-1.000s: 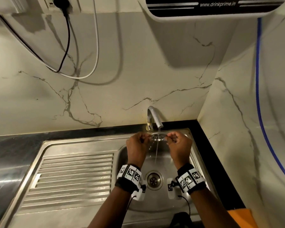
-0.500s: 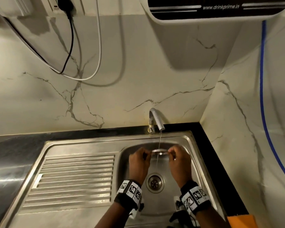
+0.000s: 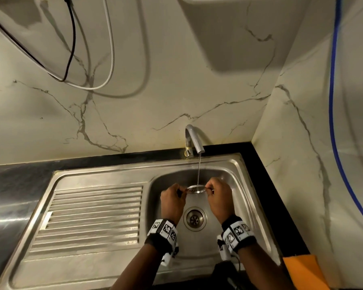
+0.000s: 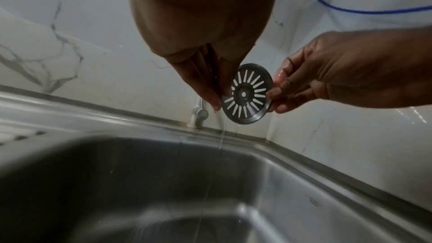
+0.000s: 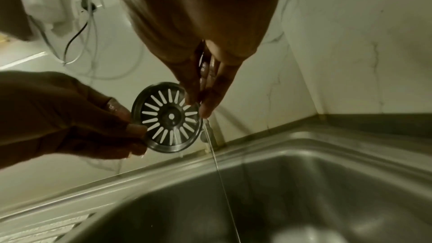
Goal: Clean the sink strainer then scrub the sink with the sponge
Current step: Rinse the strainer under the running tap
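Two hands hold a round, flat metal sink strainer (image 3: 195, 189) level between them, over the basin of a stainless-steel sink (image 3: 237, 170). The left hand (image 3: 172, 203) pinches the disc's left rim with fingertips (image 4: 214, 97) pressed together; the right hand (image 3: 219, 200) pinches the opposite rim the same way, its fingers wet. The strainer is dull silver with a raised lip, a small centre hole and slim slots fanning outward like spokes. A thin stream of water falls from the curved chrome tap (image 3: 194, 141) onto it and trickles off into the basin, above the open round drain (image 3: 195, 219). A ribbed draining board (image 3: 92, 214) lies left of the basin; pale veined marble tile covers the walls. Compared with a second ago, the hands and strainer sit lower, farther below the spout and nearer the drain, with the same two-handed pinch.
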Available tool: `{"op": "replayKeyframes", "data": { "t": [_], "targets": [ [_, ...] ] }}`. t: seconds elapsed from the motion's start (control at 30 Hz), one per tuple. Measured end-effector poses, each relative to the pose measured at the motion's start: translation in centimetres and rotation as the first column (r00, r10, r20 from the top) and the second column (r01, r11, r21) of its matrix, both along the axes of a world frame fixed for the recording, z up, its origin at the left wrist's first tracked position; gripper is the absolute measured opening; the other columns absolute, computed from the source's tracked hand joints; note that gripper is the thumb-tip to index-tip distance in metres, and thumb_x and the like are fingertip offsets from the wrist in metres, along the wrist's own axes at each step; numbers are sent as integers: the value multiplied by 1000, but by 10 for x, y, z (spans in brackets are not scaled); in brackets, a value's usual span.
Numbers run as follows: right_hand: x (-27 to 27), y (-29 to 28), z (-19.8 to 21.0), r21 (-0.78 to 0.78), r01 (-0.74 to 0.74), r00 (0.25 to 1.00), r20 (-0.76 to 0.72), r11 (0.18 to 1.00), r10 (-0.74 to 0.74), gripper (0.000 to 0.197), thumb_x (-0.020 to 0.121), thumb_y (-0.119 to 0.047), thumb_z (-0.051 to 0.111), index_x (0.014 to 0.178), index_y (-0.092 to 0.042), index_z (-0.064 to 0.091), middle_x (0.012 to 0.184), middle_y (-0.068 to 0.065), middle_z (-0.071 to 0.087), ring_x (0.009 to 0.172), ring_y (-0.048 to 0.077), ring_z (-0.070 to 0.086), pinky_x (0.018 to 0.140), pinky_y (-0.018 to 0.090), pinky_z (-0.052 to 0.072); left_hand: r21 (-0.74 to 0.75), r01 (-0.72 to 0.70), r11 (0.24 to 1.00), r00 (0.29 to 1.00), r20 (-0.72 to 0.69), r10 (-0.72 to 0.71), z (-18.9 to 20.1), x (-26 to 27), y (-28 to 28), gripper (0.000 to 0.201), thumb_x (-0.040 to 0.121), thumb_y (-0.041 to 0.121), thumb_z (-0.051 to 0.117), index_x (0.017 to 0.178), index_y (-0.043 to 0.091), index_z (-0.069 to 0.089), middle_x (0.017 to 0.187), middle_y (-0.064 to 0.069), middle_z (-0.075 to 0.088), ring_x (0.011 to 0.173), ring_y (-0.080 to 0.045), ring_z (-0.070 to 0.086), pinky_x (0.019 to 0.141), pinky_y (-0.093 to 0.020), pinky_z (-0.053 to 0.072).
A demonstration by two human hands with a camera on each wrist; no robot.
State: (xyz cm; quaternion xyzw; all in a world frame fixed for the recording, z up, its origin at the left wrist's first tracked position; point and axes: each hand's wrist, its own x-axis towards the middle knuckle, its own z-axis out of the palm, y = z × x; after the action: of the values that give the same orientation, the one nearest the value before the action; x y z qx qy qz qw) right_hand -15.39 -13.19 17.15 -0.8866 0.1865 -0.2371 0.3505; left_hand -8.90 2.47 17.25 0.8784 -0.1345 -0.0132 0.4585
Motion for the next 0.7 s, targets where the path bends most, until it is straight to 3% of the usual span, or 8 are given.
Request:
{"op": "replayKeyframes", "data": {
  "t": [0.2,0.27,0.37,0.43,0.5,0.57,0.63,0.7],
  "targets": [
    [-9,6,23,-38,9,975,221,999,-1,12,87,-2,69,88,-10,60,85,-2,60,75,11,57,67,22,48,-112,-27,993,990,132,42,30,2,6,4,84,19,74,83,19,70,77,14,68,75,2,66,69,-7,50],
    [-5,4,6,-36,14,985,174,999,-8,18,84,2,68,84,-13,57,82,-2,58,72,13,56,63,30,52,-62,-9,998,997,72,14,16,2,5,8,84,16,74,80,21,70,73,15,67,72,3,65,66,-10,50],
    [0,5,-20,-8,26,998,56,1000,-25,24,81,5,67,79,-16,56,78,-2,58,69,15,55,59,40,52,17,6,1000,999,-37,-6,-15,6,3,14,80,9,77,76,20,71,70,12,68,65,0,64,65,-26,56],
    [2,4,-19,-43,15,996,93,999,-11,15,85,0,69,84,-14,63,82,-3,62,73,12,58,63,30,53,20,2,1000,999,-39,-1,-14,13,3,13,80,9,78,76,20,71,70,12,68,66,1,64,64,-16,53],
    [6,1,-20,23,45,993,105,999,-47,10,86,-6,72,92,-13,73,88,-3,68,79,8,63,69,21,53,18,6,1000,995,-104,-4,-18,22,2,13,77,11,80,75,21,71,69,12,68,65,3,64,63,-9,50],
    [14,-4,-35,151,109,993,26,983,-114,16,80,-4,75,92,-15,78,86,-3,73,78,8,68,72,22,55,87,24,996,976,-217,-5,-36,34,-1,9,73,19,78,70,20,70,62,8,69,60,-2,66,62,-23,58],
    [24,-12,-66,338,188,975,-177,922,-133,13,76,-8,75,83,-18,81,78,-2,76,74,13,72,71,31,60,138,49,989,927,-376,7,-61,44,-6,7,64,25,73,68,19,71,56,3,70,58,-14,71,59,-36,61],
    [34,-19,-107,449,270,918,-386,852,-87,11,70,-19,68,72,-15,78,68,7,73,70,23,74,66,43,62,215,82,973,888,-459,27,-87,50,-10,9,61,19,74,69,20,76,60,-2,72,66,-20,74,65,-37,63]
  ]
}}
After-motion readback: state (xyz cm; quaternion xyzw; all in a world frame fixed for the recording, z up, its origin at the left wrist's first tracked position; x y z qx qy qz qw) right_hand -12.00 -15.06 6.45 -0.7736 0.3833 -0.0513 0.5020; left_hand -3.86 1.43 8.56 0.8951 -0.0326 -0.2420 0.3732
